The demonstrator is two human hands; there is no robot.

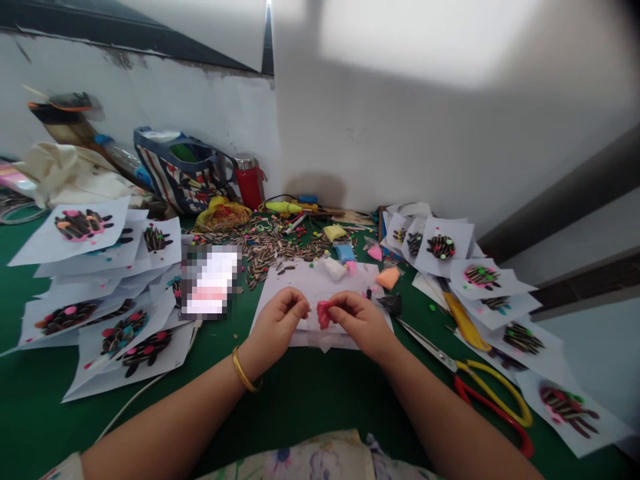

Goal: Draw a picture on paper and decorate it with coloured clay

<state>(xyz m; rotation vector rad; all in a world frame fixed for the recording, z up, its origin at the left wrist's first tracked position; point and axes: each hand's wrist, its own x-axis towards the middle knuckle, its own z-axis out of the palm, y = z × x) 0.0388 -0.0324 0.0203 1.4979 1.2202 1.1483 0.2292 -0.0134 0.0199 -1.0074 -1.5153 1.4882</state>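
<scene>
My right hand (363, 327) pinches a small lump of red modelling clay (324, 315), which seems to be in a clear plastic wrapper. Facing it, my left hand (280, 323) has its thumb and fingertips pressed together; whatever is between them is too small to make out. Both hands hover over a white sheet of paper (280, 275). Just beyond them lie packets of clay: white (334, 269), blue (345, 253), yellow (335, 232) and orange (388, 278). A black packet (390, 305) sits beside my right hand.
Striped sunflower seeds (270, 247) cover the table's back. Scissors (465, 367) and a yellow cutter (463, 317) lie right. Papers with seed-and-clay figures are piled left (150, 253) and right (450, 230). A blurred-out phone (210, 283), red thermos (249, 180) and tote bag (185, 167) stand left.
</scene>
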